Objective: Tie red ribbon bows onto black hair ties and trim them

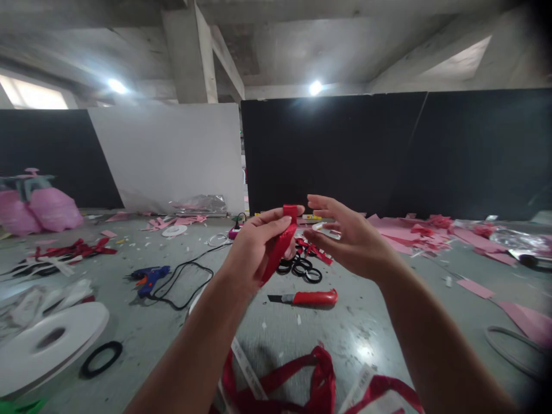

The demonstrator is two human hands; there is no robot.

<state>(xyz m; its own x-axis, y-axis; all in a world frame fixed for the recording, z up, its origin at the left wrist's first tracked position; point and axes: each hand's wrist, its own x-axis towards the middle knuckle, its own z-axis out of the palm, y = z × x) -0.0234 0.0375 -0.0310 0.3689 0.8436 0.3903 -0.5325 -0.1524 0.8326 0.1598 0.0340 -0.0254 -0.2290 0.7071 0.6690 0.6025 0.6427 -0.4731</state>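
Observation:
A strip of red satin ribbon (280,250) is pinched between the thumb and fingers of my left hand (263,238), its folded end standing up above the thumb. The rest of it hangs down behind the palm. To the right, my right hand (345,236) is held apart from the ribbon, fingers spread and nothing in them. Below both hands a red utility knife (314,297) lies on the table, its dark blade pointing left. Black rings (313,276) lie just behind the hands. Loose red ribbon (297,371) is looped at the near edge.
A blue glue gun (152,279) with a black cord lies left. A white spool (56,339) and a black ring (101,359) sit at near left. Pink scraps (401,233) spread at right. Pink bags (52,207) stand far left, dark panels (366,155) behind.

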